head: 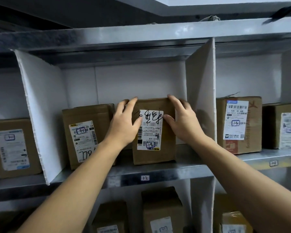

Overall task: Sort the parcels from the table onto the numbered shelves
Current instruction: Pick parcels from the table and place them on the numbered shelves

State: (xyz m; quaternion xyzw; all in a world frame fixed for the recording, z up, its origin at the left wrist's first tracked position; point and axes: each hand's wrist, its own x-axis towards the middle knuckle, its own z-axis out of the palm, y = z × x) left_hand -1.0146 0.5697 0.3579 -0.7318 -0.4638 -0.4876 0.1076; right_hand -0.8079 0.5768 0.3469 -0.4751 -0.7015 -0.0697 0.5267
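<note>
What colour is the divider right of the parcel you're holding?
White: the divider beside the held parcel, head view.

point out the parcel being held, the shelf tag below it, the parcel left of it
held parcel (154, 157): head view, bare cardboard below its label
shelf tag (145, 178): head view, tag's middle
left parcel (84, 113): head view, upper cardboard face

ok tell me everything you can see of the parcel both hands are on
The cardboard parcel is a plain brown box standing upright on the metal shelf, in the compartment tagged 1-2, to the right of another labelled parcel. Its white shipping label faces out, apparently upside down, with black scribble and a boxed 1-2 handwritten on it. The left hand and right hand grip its upper corners, fingers over the top edge, thumbs on the front.
</note>
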